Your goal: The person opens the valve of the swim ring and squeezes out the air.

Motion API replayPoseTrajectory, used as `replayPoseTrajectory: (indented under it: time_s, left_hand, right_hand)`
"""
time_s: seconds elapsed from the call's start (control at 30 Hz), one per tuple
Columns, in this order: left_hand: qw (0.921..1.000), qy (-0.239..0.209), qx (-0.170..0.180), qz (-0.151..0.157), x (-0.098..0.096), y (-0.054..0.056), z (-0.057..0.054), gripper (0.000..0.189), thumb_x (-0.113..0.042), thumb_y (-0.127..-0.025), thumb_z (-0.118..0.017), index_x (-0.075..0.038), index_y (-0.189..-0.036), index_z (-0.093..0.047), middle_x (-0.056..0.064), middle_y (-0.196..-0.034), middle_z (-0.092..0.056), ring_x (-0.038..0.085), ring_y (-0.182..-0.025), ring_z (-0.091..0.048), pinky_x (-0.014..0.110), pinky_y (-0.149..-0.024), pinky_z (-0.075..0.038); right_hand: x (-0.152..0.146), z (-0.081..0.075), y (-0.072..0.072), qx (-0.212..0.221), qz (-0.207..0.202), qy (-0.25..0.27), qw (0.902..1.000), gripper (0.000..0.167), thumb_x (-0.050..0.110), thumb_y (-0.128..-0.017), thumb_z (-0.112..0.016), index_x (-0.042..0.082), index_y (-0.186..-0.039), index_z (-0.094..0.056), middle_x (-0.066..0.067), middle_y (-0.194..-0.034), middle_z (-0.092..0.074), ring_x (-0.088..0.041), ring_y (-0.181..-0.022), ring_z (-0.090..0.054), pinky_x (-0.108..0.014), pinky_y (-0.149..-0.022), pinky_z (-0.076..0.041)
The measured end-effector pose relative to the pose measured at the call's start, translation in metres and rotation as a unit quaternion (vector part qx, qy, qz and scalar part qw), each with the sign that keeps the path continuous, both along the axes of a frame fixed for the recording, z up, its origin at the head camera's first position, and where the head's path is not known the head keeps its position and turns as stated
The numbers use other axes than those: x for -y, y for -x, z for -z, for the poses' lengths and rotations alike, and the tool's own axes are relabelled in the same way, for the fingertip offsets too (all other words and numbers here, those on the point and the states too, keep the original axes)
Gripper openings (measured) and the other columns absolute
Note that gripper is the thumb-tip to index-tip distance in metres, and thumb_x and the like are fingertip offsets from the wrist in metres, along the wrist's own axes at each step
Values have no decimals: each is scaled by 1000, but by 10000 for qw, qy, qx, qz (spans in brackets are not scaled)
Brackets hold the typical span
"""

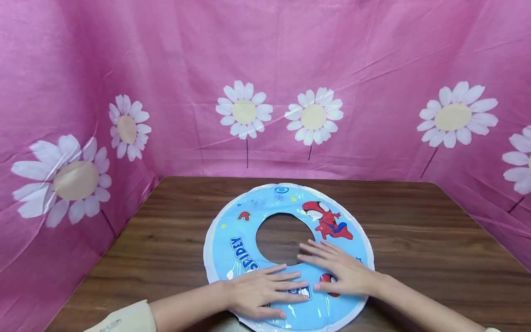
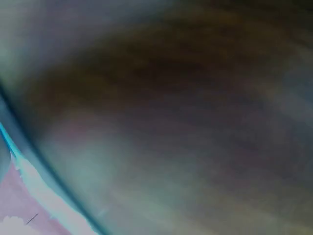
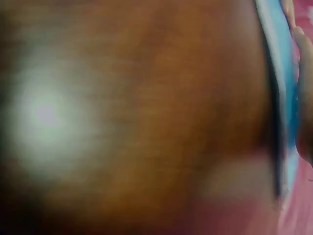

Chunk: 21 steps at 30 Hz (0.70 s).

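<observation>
A flat, light-blue swim ring (image 1: 221,230) with a white rim lies on the wooden table, printed with red cartoon figures, yellow stars and the word SPIDEY. My left hand (image 1: 265,293) rests on the near part of the ring, palm down, fingers straight and pointing right. On the near right part, my right hand (image 1: 342,272) lies with its fingers spread, the tips reaching the ring's centre hole. In the right wrist view, part of my right hand (image 3: 305,98) shows at the edge beside the ring (image 3: 279,54). The left wrist view is mostly a dark blur.
The brown wooden table (image 1: 166,230) extends around the ring on the left, right and far sides. A pink cloth (image 1: 278,46) with large white daisies hangs behind it and along both sides.
</observation>
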<state>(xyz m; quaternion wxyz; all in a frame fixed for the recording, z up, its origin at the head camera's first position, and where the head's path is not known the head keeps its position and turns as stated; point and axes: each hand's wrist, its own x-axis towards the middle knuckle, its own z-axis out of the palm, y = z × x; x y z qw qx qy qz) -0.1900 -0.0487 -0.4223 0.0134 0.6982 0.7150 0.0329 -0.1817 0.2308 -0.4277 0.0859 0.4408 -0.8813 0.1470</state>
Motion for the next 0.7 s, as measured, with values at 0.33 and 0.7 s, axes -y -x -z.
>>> replayPoseTrajectory:
  time_s: [0.33,0.7]
  left_hand:
    - [9996,205,-138,-120,1,-2,17,53,-39,-101,-22,-25,-149,-3,-7,-152,4,13,-137,3,34,-109,0]
    - [9994,222,119,-247,-1,-2,17,60,-41,-100,-25,-16,-148,-2,-8,-151,2,7,-136,2,29,-109,-2]
  right_hand:
    - [3,16,-3,-67,72,-467,9989,66,51,-90,-48,23,-146,-28,-2,-150,-21,-29,-136,-15,-34,-108,0]
    - [7,-4,24,389,2753,979,9556,73,44,-85,-60,5,-142,-35,-17,-146,-27,-36,-134,-18,-55,-104,-15]
